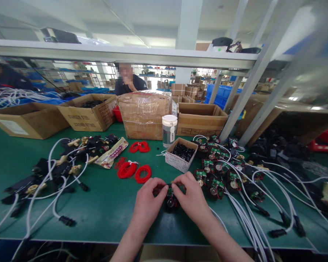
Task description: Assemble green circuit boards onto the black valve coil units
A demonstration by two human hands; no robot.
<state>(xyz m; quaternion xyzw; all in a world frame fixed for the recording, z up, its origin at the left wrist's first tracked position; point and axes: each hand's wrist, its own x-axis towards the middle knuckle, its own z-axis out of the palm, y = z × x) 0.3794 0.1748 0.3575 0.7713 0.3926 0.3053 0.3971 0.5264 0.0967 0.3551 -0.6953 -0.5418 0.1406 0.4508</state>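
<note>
Near the front of the green table, my left hand (152, 194) and my right hand (186, 189) close from both sides on a small black valve actuator (171, 203). Thumbs and fingertips of both hands pinch its far edge, and exactly what lies between them is too small to make out. A round silvery part shows on the actuator's upper face. To the right of my right hand lie several similar open actuators (215, 187) with green circuit boards, red wires and white cables. Just beyond my hands stands a small carton (177, 165) of little black parts.
Red wire coils (143, 174) lie left of the carton, beside a snack wrapper (112, 153). Brass-fitted valve units (61, 169) with white cables spread at left. A clear jar (169, 133) and cardboard boxes (144, 116) stand behind, under a metal shelf (125, 54). Another person (129, 83) sits opposite.
</note>
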